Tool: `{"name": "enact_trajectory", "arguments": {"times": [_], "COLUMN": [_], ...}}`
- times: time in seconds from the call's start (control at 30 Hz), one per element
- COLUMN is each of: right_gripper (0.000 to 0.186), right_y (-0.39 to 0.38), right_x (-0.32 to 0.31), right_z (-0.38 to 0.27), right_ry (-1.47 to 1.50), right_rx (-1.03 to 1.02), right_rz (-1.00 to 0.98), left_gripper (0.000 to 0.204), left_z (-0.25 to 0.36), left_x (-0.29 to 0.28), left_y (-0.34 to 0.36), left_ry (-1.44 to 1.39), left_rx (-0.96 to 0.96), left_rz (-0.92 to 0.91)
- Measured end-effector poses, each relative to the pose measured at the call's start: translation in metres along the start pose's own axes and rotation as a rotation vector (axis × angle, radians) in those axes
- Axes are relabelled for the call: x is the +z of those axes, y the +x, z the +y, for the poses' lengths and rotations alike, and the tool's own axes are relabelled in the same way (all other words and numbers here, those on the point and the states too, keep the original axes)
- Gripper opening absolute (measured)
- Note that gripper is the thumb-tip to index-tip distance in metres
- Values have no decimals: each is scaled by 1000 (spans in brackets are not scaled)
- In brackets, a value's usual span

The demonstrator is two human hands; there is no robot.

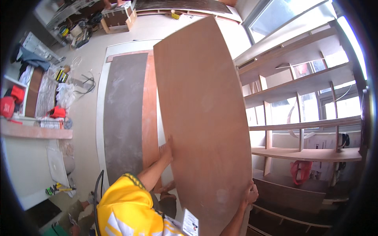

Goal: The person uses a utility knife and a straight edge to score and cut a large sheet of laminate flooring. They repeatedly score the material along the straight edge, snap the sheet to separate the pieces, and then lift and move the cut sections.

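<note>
A long brown wooden board (204, 102) stands tilted in front of me, its far end raised. My left hand (167, 152) grips its left edge, the thumb along the face and the other fingers partly hidden behind the edge. Lower on the opposite edge, my right hand (252, 192) is closed round the board with fingers curled. To the left lie a dusty grey panel (125, 106) and, partly under it, a reddish-brown panel (149, 118); both rest on a larger white sheet (100, 94). My left forearm reaches across these panels.
Close on the right stands a wooden shelf frame (299, 90) with several compartments, before windows. A red bag (301, 172) hangs in it. Tools, a clear plastic bag (65, 94) and black cable (89, 83) lie along the left. A wooden box (117, 19) stands at the back.
</note>
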State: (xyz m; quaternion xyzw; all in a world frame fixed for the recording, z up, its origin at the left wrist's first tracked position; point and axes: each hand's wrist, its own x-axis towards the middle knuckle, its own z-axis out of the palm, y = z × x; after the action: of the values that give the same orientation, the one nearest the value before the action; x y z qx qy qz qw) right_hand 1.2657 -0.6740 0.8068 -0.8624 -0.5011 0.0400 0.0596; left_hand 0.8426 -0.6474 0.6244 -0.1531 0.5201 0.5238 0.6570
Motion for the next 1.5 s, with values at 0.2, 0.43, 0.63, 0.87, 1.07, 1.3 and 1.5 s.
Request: {"name": "enact_trajectory", "arguments": {"times": [0.2, 0.43, 0.63, 0.87, 1.07, 1.3, 1.5], "right_gripper": [72, 70, 76, 89, 105, 85, 85], "right_y": [42, 48, 75, 114, 111, 98, 111], "right_x": [168, 324, 460, 587, 673, 719, 713], "right_z": [24, 25, 19, 16, -39, -78, -50], "right_ry": [112, 100, 178, 158, 15, 153, 151], "right_rx": [71, 222, 256, 300, 394, 268, 351], "right_rz": [-174, -344, -394, -435, -532, -753, -723], "left_gripper": [88, 83, 77, 75, 65, 53, 60], "left_z": [-47, -66, -73, -64, -27, 12, -3], "left_x": [-72, -109, -144, -170, -263, -300, -237], "left_y": [82, 186, 288, 409, 486, 498, 469], "left_ry": [99, 194, 245, 310, 326, 327, 351], "left_rx": [-35, -45, 11, 38, 57, 229, 142], "left_rz": [164, 343, 374, 347, 273, 192, 182]}}
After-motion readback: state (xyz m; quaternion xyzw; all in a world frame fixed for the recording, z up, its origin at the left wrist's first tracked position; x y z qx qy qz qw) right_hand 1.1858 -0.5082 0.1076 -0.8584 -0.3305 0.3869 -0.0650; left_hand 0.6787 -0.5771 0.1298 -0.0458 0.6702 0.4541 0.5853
